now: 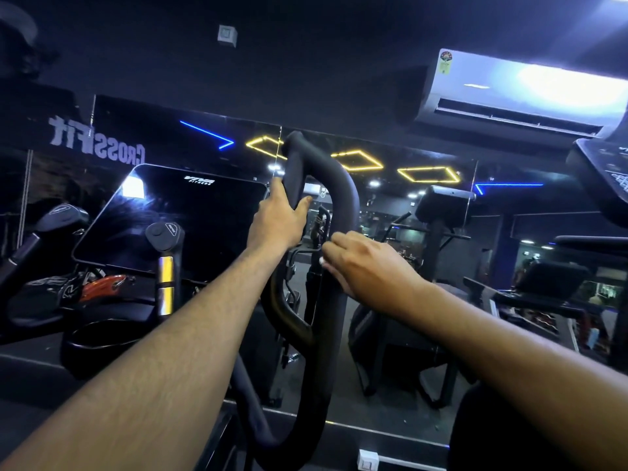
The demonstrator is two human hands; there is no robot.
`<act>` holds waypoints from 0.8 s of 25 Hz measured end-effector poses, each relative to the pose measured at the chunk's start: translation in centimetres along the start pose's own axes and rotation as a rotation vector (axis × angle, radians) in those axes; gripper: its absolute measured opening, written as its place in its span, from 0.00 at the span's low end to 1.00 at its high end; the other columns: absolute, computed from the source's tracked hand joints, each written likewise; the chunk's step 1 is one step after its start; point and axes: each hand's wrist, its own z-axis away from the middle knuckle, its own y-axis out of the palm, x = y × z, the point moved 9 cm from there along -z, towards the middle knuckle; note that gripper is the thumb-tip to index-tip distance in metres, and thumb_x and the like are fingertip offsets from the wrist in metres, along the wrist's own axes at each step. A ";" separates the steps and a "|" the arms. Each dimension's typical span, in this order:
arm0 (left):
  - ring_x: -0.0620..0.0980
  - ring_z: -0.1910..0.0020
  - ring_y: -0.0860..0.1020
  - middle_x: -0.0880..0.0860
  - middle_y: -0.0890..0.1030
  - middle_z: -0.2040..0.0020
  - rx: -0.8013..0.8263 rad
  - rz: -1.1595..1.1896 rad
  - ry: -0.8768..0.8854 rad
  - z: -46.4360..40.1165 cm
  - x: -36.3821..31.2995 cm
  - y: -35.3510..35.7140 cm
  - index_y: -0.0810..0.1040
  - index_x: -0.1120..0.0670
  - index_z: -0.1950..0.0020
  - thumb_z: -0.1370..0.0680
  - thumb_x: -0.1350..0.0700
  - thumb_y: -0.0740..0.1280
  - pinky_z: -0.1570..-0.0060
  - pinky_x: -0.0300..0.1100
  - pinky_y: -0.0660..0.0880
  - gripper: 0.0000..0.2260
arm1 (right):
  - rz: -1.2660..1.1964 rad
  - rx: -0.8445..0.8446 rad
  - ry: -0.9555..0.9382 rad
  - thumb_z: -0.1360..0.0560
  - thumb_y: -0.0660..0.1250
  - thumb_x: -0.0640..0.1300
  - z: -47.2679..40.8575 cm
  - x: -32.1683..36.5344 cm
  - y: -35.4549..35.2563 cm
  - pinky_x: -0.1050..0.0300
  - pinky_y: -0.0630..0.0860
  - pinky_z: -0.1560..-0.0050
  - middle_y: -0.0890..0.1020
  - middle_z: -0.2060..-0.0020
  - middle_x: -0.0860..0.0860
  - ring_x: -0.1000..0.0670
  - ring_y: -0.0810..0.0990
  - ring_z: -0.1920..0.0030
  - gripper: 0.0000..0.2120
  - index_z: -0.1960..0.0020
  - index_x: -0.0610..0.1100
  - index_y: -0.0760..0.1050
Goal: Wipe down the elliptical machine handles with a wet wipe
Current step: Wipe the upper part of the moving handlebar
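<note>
The left hand wraps the upper stretch of the looped elliptical handle, fingers curled round the tube from the near side and thumb up along it, steadying the loop. Below and to the right of that hand, the right hand closes on the lower right run of the same handle, fingers curled over the tube; a small white sliver at its fingertips looks like the wet wipe, mostly hidden under the palm, though I cannot be sure how much of it is folded inside. To do this stroke well, the right hand should keep the wipe wrapped fully round the tube and draw it along in one even pass, twisting slightly so the far side gets covered, while the left hand holds firm so the arm does not swing. The handle is a thick rounded tube with a matte black, foam-like or rubbery coat, bent into a long closed loop that narrows toward the top. Left of the left hand sits a glossy dark console screen, flat with rounded corners.
</note>
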 end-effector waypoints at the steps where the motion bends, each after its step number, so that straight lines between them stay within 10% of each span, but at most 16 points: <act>1: 0.56 0.51 0.81 0.54 0.79 0.46 -0.002 0.003 0.002 0.0 0.0 0.0 0.64 0.51 0.29 0.17 0.41 0.64 0.52 0.54 0.82 0.22 | 0.006 0.052 -0.046 0.17 0.61 0.46 0.0 0.1 -0.1 0.58 0.73 0.67 0.75 0.56 0.49 0.53 0.70 0.59 0.07 0.49 0.42 0.73; 11: 0.60 0.49 0.81 0.57 0.81 0.44 0.001 0.023 0.007 -0.1 0.1 0.1 0.66 0.52 0.32 0.17 0.41 0.65 0.54 0.52 0.77 0.21 | 0.218 0.330 -0.090 0.16 0.55 0.39 -2.5 3.8 1.3 0.52 0.75 0.55 0.75 0.42 0.43 0.44 0.76 0.43 0.12 0.36 0.39 0.72; 20: 0.58 0.51 0.82 0.56 0.81 0.47 0.000 0.035 0.024 -0.1 0.1 0.0 0.65 0.52 0.31 0.17 0.42 0.65 0.51 0.56 0.82 0.21 | 0.178 0.353 -0.012 0.17 0.56 0.38 -1.5 2.9 0.9 0.53 0.71 0.63 0.76 0.48 0.47 0.46 0.81 0.51 0.08 0.41 0.42 0.71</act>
